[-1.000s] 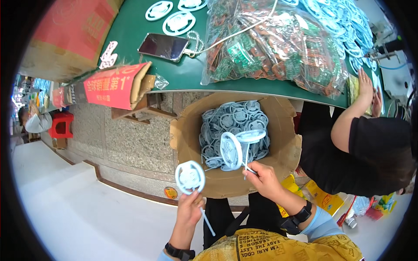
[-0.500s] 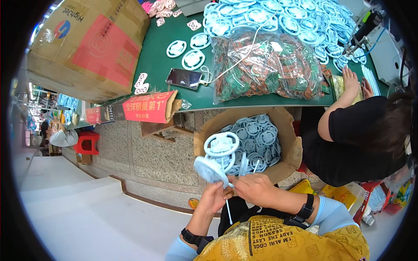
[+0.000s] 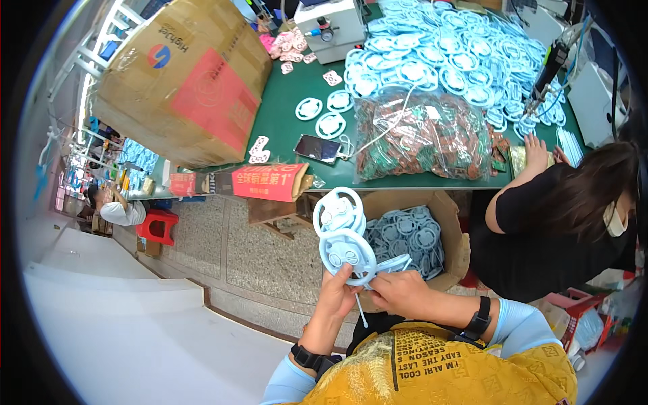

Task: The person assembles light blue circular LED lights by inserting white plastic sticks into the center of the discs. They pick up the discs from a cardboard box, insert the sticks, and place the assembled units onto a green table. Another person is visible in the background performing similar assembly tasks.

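Observation:
My left hand [image 3: 332, 291] is closed on a light-blue wheel-shaped plastic piece [image 3: 345, 254], its thumb on the lower rim. A second wheel-shaped piece [image 3: 337, 213] sits just above it, overlapping its edge. Below the fingers hangs a thin pale-blue stem [image 3: 362, 312]. Beside it, my right hand [image 3: 399, 293] is closed with its fingertips at more light-blue plastic [image 3: 394, 263], seen nearly edge-on; what exactly it grips is partly hidden. Beyond both hands an open cardboard box [image 3: 453, 243] on the floor holds many similar wheel-shaped pieces [image 3: 412, 236].
On the green table [image 3: 287, 101] lie a large heap of light-blue wheels [image 3: 445, 50], a clear bag of brown and green parts [image 3: 422, 138] and a phone [image 3: 316, 148]. A big carton [image 3: 182, 81] stands left. A co-worker in black [image 3: 547, 229] works at right.
The view has shifted, showing more of the table's far side. In my left hand the wheel-shaped piece has turned from edge-on to face me. My right hand stays close beside it.

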